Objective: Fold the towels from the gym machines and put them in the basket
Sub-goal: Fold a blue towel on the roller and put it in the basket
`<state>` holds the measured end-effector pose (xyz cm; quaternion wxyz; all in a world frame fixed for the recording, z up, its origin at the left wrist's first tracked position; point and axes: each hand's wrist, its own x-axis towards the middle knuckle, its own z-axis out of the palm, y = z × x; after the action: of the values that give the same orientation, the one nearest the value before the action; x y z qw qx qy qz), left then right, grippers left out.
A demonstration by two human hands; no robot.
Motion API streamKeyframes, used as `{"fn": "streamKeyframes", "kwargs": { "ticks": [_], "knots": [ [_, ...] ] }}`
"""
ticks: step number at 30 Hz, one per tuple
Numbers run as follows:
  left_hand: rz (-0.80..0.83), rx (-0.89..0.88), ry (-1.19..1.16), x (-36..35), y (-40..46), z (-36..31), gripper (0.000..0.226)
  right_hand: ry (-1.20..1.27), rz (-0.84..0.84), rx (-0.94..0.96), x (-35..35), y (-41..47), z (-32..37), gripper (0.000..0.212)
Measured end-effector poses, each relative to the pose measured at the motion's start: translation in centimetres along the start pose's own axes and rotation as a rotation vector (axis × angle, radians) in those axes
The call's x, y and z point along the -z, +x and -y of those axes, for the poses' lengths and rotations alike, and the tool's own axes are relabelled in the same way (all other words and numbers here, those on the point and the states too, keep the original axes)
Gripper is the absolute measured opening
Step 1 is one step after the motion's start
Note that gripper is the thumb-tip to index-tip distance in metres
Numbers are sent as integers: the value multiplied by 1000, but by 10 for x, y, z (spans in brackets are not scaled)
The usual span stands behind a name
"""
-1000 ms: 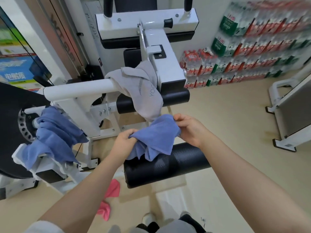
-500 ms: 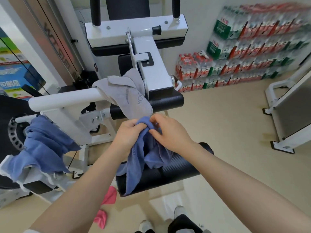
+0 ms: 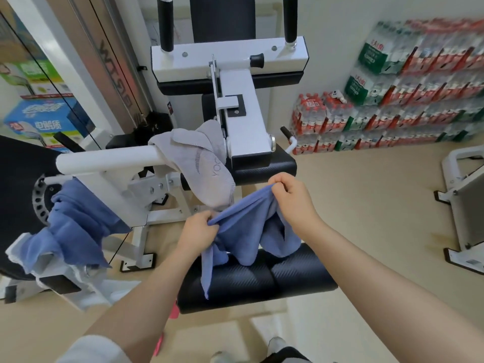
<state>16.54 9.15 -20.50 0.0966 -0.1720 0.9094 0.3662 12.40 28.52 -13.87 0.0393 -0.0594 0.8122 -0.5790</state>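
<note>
Both hands pinch the blue towel point(image 3: 246, 226) along its top edge: the left hand point(image 3: 200, 231) low, the right hand point(image 3: 290, 195) higher. The cloth hangs bunched over the black roller pad point(image 3: 262, 279). To fold it well, I think the hands should find two corners and pull the edge flat first. No basket is in view, so its contents cannot be told
</note>
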Motion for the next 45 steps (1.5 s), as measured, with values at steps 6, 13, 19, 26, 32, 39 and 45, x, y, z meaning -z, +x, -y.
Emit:
{"fn": "streamKeyframes", "kwargs": {
  "ticks": [6,13,19,26,32,39,45],
  "knots": [
    [-58,269,36,-6,3,31,8,215,-34,-145,18,13,2,33],
    [-45,124,-318,-11,-6,-1,24,273,98,-168,36,23,-6,27],
    [95,-187,-412,-26,-33,-88,13,22,231,45,32,14,-15,32],
    [-119,-445,-210,-33,-49,-121,57,326,567,34,64,22,-14,41],
    [-129,-403,-152,-39,-42,-129,67,269,621,120,74,20,-17,49],
    [0,-316,-129,-41,-39,-132,20,79,502,105,83,19,-35,47],
    [-135,-288,-433,-32,-50,-142,20,-308,251,159,82,20,-46,36]
  ]
}}
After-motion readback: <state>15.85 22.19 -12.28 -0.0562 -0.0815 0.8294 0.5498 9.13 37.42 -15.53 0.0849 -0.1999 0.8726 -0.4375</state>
